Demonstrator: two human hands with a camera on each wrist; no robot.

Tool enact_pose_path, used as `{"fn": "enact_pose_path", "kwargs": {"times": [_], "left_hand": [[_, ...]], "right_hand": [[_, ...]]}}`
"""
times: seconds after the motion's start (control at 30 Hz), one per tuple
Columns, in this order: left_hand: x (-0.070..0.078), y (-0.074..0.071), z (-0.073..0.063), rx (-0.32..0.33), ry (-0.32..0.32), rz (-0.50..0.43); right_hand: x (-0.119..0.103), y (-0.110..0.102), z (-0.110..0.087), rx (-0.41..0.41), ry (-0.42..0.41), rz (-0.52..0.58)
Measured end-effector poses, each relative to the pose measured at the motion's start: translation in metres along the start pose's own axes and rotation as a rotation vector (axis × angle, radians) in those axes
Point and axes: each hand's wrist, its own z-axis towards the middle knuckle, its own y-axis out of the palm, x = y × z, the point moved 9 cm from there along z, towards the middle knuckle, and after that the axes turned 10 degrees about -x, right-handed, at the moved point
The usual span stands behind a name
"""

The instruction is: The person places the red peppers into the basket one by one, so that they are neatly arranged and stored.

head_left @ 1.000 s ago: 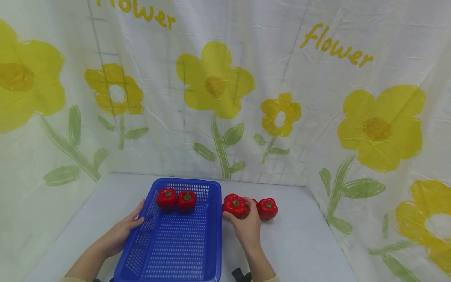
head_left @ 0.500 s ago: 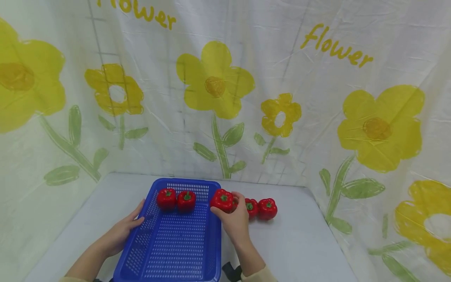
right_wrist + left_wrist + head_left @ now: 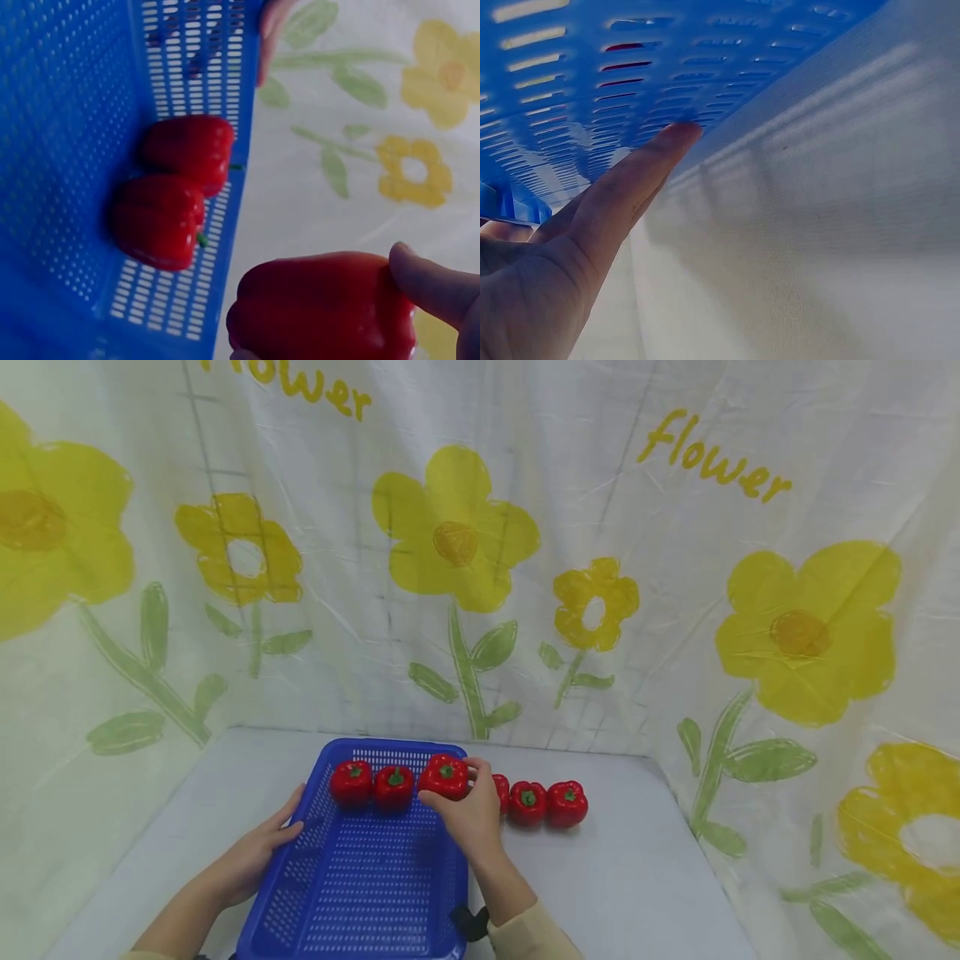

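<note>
Thumb and fingers of my right hand (image 3: 472,810) grip a red bell pepper (image 3: 444,777) above the back right part of the blue plastic basket (image 3: 367,902). In the right wrist view the held pepper (image 3: 322,307) is beside the basket's wall, with my thumb on one end. Two red bell peppers, a left one (image 3: 351,783) and a right one (image 3: 393,788), sit side by side in the basket's back left. My left hand (image 3: 262,847) rests against the basket's left side, its straight thumb (image 3: 630,180) touching the slotted outer wall.
Right of the basket, a row of red bell peppers stands on the white table (image 3: 622,877): one (image 3: 528,803) in the middle, one (image 3: 567,803) at the right end, and one partly hidden by my right hand. A flower-printed curtain (image 3: 337,677) hangs behind.
My right hand has carried the pepper leftward from the row beside the basket, over the right rim, to above the basket's inside. The left hand stays on the basket's side.
</note>
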Motion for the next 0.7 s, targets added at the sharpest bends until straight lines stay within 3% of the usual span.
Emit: {"fn": "enact_pose_path", "kwargs": {"times": [0.33, 0.7], "left_hand": [[0.0, 0.003, 0.002, -0.033, 0.009, -0.016], [-0.002, 0.0, 0.002, -0.021, 0.003, -0.017]], "right_hand": [[0.001, 0.031, 0.008, -0.058, 0.014, -0.043], [0.002, 0.056, 0.008, -0.114, 0.034, -0.055]]}}
